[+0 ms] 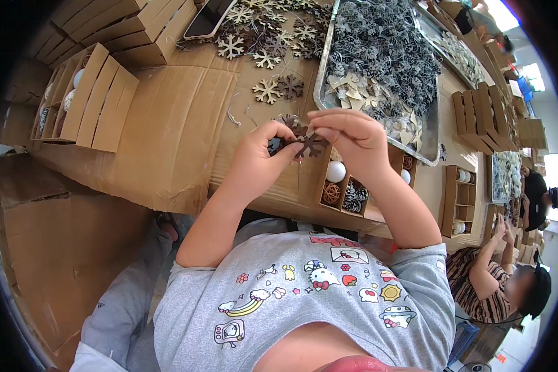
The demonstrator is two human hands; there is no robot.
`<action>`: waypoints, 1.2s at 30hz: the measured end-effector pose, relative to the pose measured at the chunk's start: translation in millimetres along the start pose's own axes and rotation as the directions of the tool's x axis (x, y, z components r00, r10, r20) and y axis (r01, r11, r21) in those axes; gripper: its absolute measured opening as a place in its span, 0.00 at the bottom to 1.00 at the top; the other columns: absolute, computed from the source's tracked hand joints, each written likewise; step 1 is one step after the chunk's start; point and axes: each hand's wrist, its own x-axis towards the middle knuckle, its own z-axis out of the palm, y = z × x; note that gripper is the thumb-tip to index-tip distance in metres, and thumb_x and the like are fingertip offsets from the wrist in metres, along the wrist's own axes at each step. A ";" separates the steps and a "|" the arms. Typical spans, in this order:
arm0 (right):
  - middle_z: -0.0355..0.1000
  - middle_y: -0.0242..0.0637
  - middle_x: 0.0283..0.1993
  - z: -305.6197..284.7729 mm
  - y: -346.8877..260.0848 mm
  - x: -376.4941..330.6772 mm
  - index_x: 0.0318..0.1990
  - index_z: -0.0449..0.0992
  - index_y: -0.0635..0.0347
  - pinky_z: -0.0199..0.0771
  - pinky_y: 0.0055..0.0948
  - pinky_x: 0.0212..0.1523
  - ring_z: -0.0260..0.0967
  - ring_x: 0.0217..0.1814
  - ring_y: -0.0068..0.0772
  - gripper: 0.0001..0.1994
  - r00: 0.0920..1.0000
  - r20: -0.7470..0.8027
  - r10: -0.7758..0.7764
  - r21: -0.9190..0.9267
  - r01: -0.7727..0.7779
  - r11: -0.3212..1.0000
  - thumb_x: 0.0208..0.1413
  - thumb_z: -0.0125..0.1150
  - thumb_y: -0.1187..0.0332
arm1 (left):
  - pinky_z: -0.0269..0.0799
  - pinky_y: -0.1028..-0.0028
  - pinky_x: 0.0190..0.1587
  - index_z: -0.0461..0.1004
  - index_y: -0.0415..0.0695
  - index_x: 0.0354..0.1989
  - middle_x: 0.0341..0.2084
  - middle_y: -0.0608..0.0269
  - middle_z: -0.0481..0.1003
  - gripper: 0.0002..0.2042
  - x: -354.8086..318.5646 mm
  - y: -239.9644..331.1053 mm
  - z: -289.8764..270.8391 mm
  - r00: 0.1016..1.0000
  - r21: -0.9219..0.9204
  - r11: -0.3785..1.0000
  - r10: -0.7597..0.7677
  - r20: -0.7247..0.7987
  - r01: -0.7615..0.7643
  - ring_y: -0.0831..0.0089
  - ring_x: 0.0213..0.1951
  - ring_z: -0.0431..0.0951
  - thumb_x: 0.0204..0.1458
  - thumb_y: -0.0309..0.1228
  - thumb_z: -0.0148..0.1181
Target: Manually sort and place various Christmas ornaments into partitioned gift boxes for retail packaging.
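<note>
Both hands meet above the worktop's (186, 124) near edge: left hand (260, 152) and right hand (350, 136) each pinch a dark brown wooden snowflake (308, 145) in clenched fingers, over a compartmented cardboard box (347, 189).

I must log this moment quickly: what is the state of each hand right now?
Left hand: closed, pinching the dark brown snowflake.
Right hand: fingers closed at the same snowflake's top; what they pinch cannot be told.
</note>
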 end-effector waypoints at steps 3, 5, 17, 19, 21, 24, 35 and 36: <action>0.76 0.39 0.34 -5.5 -2.9 2.1 0.33 0.79 0.63 0.75 0.26 0.36 0.75 0.36 0.34 0.08 0.995 -0.033 -0.099 -0.075 0.097 0.993 0.42 0.63 0.80 | 0.69 0.81 0.28 0.70 0.39 0.32 0.27 0.64 0.74 0.05 0.8 -0.2 -5.9 0.998 0.281 0.958 0.058 0.009 -0.058 0.79 0.28 0.75 0.49 0.21 0.59; 0.76 0.38 0.34 -4.7 -5.4 1.3 0.33 0.79 0.63 0.75 0.27 0.36 0.74 0.36 0.35 0.09 0.976 0.065 -0.208 -0.127 0.214 0.969 0.40 0.65 0.79 | 0.68 0.80 0.27 0.71 0.38 0.31 0.26 0.63 0.73 0.05 0.2 21.0 -0.1 0.985 0.436 0.884 0.143 0.092 -0.169 0.79 0.27 0.74 0.47 0.21 0.61; 0.75 0.39 0.29 10.6 -18.2 -0.4 0.30 0.80 0.61 0.71 0.24 0.33 0.72 0.31 0.29 0.05 0.988 0.129 -0.082 -0.152 0.101 0.983 0.45 0.65 0.73 | 0.67 0.64 0.31 0.72 0.41 0.31 0.27 0.53 0.71 0.06 -5.7 33.0 -3.7 0.985 0.568 0.805 0.151 0.084 -0.171 0.55 0.29 0.72 0.45 0.26 0.60; 0.74 0.39 0.27 16.7 -9.4 7.2 0.32 0.80 0.60 0.70 0.25 0.33 0.71 0.30 0.31 0.06 0.969 -0.051 0.242 -0.089 -0.246 0.965 0.45 0.64 0.71 | 0.67 0.62 0.32 0.72 0.42 0.32 0.27 0.52 0.71 0.06 -6.3 37.5 -0.4 0.980 0.612 0.767 0.186 0.074 -0.191 0.54 0.29 0.72 0.45 0.25 0.59; 0.73 0.40 0.27 12.4 10.2 10.7 0.33 0.80 0.59 0.70 0.26 0.34 0.71 0.30 0.33 0.06 0.741 0.011 0.672 0.425 -0.611 0.668 0.45 0.64 0.72 | 0.67 0.61 0.32 0.72 0.42 0.32 0.27 0.52 0.71 0.06 -7.2 42.1 -1.7 0.976 0.665 0.723 0.216 0.041 -0.188 0.52 0.30 0.72 0.45 0.24 0.59; 0.74 0.37 0.28 21.1 -0.2 -6.6 0.32 0.80 0.59 0.70 0.26 0.34 0.71 0.30 0.28 0.05 0.799 -0.048 0.600 0.265 -0.569 0.779 0.46 0.63 0.72 | 0.67 0.60 0.32 0.71 0.42 0.32 0.28 0.51 0.71 0.06 -7.6 31.6 -7.8 0.975 0.645 0.735 0.205 0.085 -0.210 0.51 0.31 0.71 0.44 0.23 0.58; 0.63 0.26 0.20 -2.0 11.5 3.1 0.37 0.74 0.66 0.65 0.21 0.29 0.58 0.22 0.17 0.09 0.841 0.271 0.468 0.741 -0.493 0.456 0.56 0.57 0.68 | 0.61 0.78 0.26 0.71 0.40 0.29 0.23 0.65 0.68 0.06 -13.8 25.3 -24.3 0.979 0.418 0.886 0.192 0.065 -0.202 0.80 0.22 0.65 0.44 0.21 0.62; 0.64 0.27 0.21 -3.5 13.1 2.4 0.36 0.73 0.65 0.66 0.24 0.29 0.59 0.22 0.18 0.09 0.838 0.314 0.446 0.782 -0.494 0.380 0.58 0.56 0.67 | 0.61 0.78 0.26 0.71 0.40 0.29 0.23 0.66 0.68 0.06 -14.2 21.4 -23.8 0.979 0.338 0.920 0.201 0.025 -0.198 0.80 0.23 0.65 0.44 0.21 0.62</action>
